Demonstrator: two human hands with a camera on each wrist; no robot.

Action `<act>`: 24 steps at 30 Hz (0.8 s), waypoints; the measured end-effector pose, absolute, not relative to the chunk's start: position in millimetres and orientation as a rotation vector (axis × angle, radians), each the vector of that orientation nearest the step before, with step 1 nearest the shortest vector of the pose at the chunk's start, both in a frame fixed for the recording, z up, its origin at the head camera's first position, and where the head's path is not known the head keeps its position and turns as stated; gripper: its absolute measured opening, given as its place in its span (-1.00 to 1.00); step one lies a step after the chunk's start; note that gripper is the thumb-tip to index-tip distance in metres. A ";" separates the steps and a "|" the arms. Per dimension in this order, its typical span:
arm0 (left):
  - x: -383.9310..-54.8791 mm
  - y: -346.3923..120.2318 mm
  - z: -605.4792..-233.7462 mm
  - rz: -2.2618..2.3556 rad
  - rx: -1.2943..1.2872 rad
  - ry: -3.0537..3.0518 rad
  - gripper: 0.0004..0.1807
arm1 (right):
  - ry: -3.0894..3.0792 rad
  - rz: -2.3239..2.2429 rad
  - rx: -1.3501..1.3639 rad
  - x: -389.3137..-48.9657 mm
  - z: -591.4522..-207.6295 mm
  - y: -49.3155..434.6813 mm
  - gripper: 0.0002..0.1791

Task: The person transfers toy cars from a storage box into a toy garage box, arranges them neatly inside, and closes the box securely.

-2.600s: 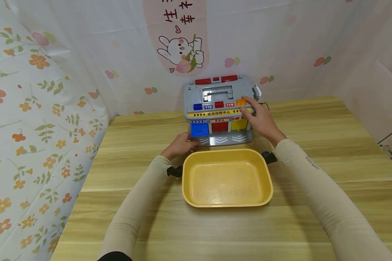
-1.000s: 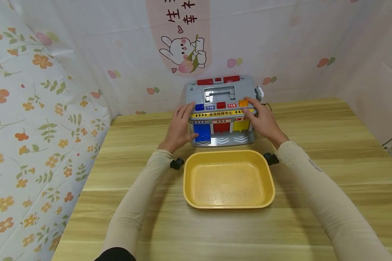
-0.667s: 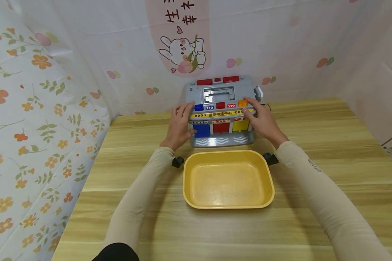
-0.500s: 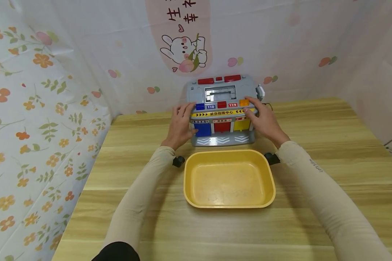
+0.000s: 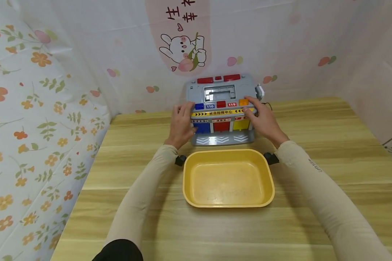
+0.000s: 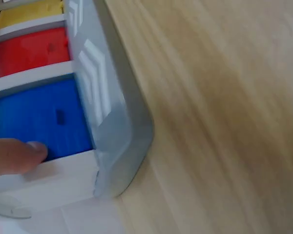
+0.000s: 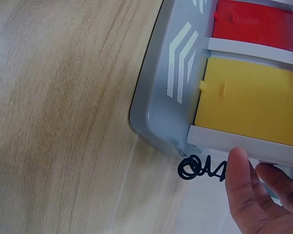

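A grey toy garage (image 5: 196, 96), marked as an emergency command centre, stands against the back wall in the head view. Its blue door (image 6: 53, 112), red door (image 5: 221, 126) and yellow door (image 7: 249, 102) are all down. My left hand (image 5: 180, 125) grips the garage's left end, fingers at the top edge and thumb by the blue door. In the left wrist view that thumb touches the frame beside this door. At the other end my right hand (image 5: 264, 121) holds the garage, with fingers by the orange button (image 5: 243, 102) and thumb on the yellow front strip.
A yellow plastic tray (image 5: 228, 206) lies between my forearms, just in front of the garage. A coiled black cord (image 7: 200, 166) hangs at the garage's right side, near a white handset (image 5: 259, 92). Printed cloth (image 5: 117, 54) covers the walls behind the wooden table (image 5: 134, 145).
My left hand has risen from the garage's lower left corner to its left side. The blue door, tilted outward before, has swung in flat. My right hand has stayed put.
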State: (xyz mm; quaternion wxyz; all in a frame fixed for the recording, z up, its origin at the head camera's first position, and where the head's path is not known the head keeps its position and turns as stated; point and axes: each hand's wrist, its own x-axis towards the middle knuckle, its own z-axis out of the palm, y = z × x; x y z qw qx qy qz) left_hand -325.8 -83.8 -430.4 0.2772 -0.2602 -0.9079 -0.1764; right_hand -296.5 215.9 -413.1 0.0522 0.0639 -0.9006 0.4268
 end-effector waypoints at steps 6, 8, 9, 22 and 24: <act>-326.1 -82.3 -432.5 -0.465 -0.673 -2.423 -0.09 | -2.738 1.317 0.205 -297.8 -412.5 215.8 -0.36; -325.8 -82.3 -432.4 -0.458 -0.681 -2.430 -0.09 | -2.737 1.315 0.196 -297.1 -412.0 216.2 -0.36; -325.5 -82.6 -432.2 -0.457 -0.685 -2.434 -0.09 | -2.737 1.311 0.193 -296.8 -411.7 216.4 -0.37; -323.7 -90.2 -431.4 -0.477 -0.731 -2.465 -0.10 | -2.735 1.293 0.200 -295.8 -412.3 217.7 -0.36; -323.6 -91.0 -431.2 -0.472 -0.736 -2.467 -0.11 | -2.739 1.296 0.200 -295.7 -412.6 217.9 -0.36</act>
